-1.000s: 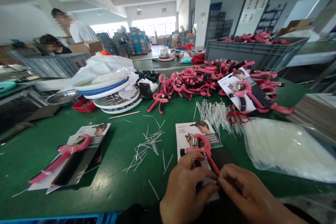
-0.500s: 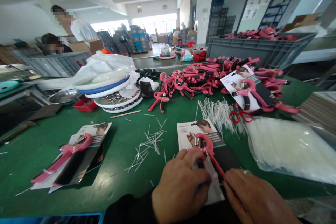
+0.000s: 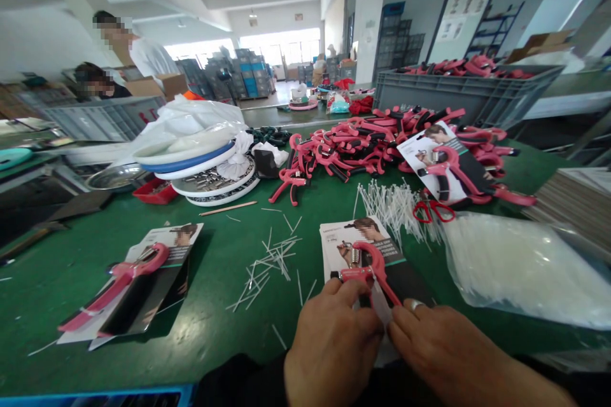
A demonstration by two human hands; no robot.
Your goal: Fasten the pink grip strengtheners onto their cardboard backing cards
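On the bench [image 3: 200, 292], the pink hand grip [image 3: 379, 261] lies on a printed card [image 3: 335, 245] just beyond the bunched left hand [image 3: 331, 340] and right hand [image 3: 442, 334], its long axis running back to their fingers, crossbar [image 3: 354, 274] nearer the left, what either pinches too hidden to tell.

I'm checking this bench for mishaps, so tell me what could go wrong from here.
The pink grip might slip askew on its card under the left hand and right hand. Loose white strips beside the card could get caught underneath. The red-handled scissors lie by the white ties, so reaching there might knock them.
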